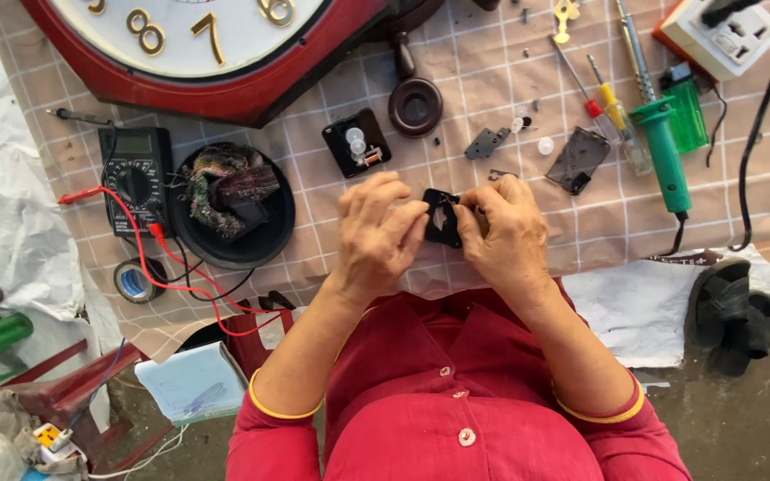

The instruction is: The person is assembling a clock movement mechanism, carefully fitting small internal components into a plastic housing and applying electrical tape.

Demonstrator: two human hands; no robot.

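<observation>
A: Locating the small black plastic housing (443, 218): where does it sit relative to the hands?

B: It sits between both hands, below the black square clock movement (357, 142). The left hand (376, 232) pinches its left edge with closed fingertips; the right hand (505, 227) grips its right edge likewise.

A: Reference positions?

B: From the movement, the dark round dish (233, 209) lies left, the green-handled soldering iron (666, 156) far right, the red-rimmed wall clock (198, 44) above-left.

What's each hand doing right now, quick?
Left hand: closed, fingertips pinching the left edge of the small black plastic part.
Right hand: closed on the same part's right side.
</observation>
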